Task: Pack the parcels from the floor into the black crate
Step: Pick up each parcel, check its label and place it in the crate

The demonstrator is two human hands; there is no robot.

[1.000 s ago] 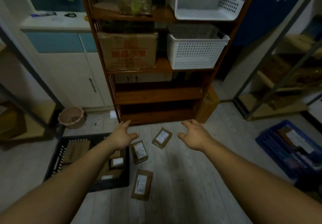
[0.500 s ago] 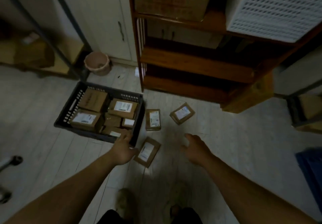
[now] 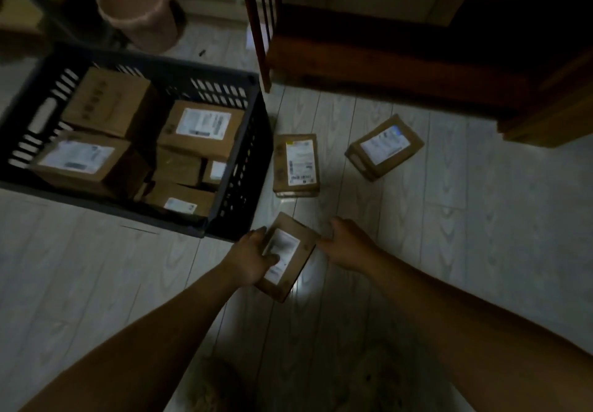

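Holding the small parcel (image 3: 290, 256) down at the floor (image 3: 449, 219), just beside the near corner of the black crate (image 3: 237, 168): left grip (image 3: 253, 259) curled round its left side, thumb on the label, right grip (image 3: 348, 245) touching its right edge, hold unclear. Looks light and stiff, best lifted by both long sides. Set on pale floor planks, second parcel (image 3: 296, 163) and third parcel (image 3: 385, 147) near, wooden shelf (image 3: 385, 68) behind.

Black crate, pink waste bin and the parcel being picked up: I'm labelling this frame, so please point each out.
black crate (image 3: 244, 161), head view, its slotted right wall.
pink waste bin (image 3: 138, 15), head view, its side.
held parcel (image 3: 284, 248), head view, its white label.
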